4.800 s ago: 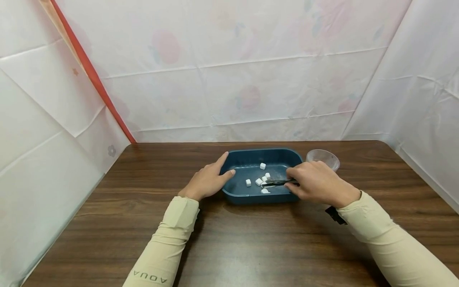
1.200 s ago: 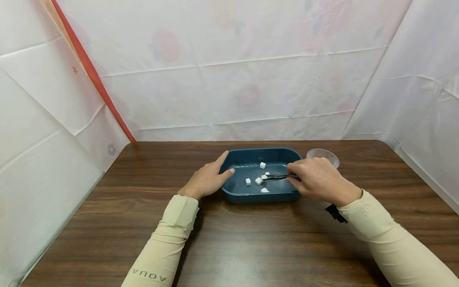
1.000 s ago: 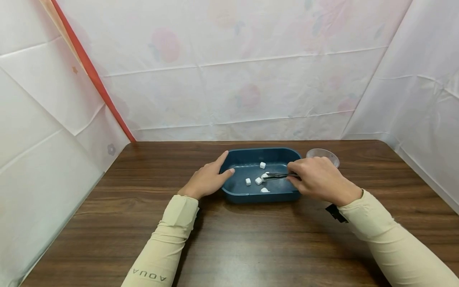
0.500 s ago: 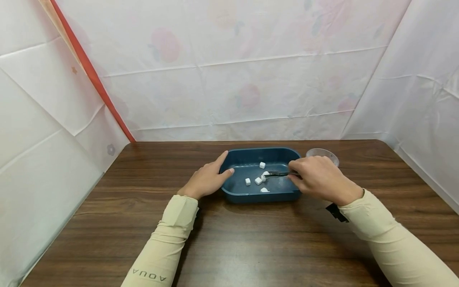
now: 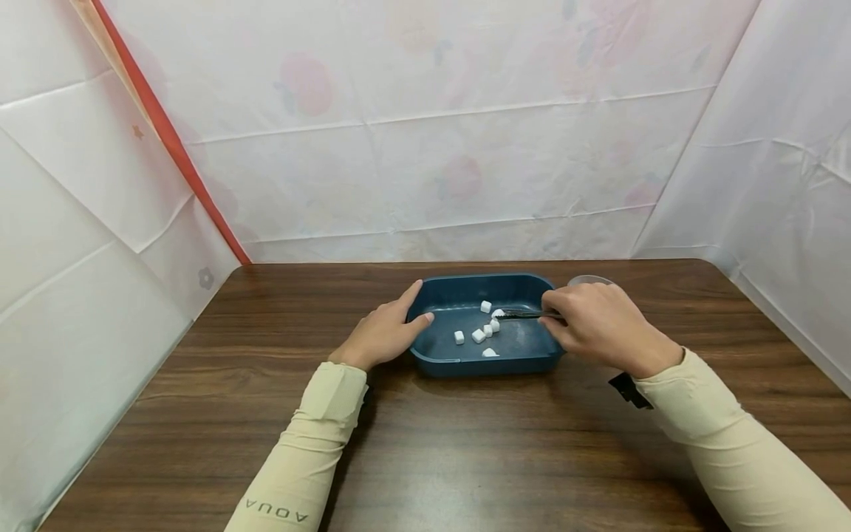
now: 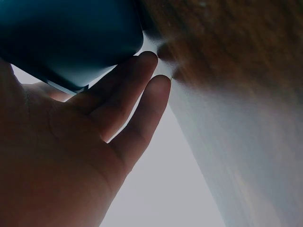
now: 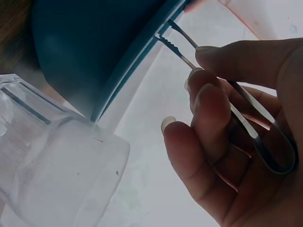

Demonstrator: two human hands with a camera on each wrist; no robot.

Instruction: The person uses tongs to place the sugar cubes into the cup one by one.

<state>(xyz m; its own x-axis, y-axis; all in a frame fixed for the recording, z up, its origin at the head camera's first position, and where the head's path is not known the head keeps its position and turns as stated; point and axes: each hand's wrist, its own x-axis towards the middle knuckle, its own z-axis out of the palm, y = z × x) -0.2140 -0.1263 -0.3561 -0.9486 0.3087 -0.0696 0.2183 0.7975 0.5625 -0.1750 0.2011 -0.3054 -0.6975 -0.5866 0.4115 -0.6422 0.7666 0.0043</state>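
A dark blue oval tray (image 5: pixel 492 366) with several small white cubes (image 5: pixel 479 336) in it stands on the table. My left hand (image 5: pixel 380 336) steadies its left end, the thumb over the rim and fairly straight fingers along the outside wall; the left wrist view shows the fingertips near the tabletop. Over the right end, my right hand (image 5: pixel 601 329) pinches small metal tongs (image 5: pixel 528 313) between thumb and fingers. Their serrated tips are at a white cube (image 5: pixel 498 314) near the tray's middle. In the right wrist view the tongs' bend (image 7: pixel 274 163) lies against the palm and the tips overlap the rim.
A clear plastic cup (image 7: pixel 61 165) stands close to the tray's right end, largely hidden behind my right hand in the head view. The wooden table (image 5: pixel 432 458) runs back to a white patterned curtain (image 5: pixel 399 177), with more curtain on both sides.
The tongs have moved right and slightly farther back, and a white cube at their tips has come away from the cluster. My right hand now covers more of the cup. My left hand stays put.
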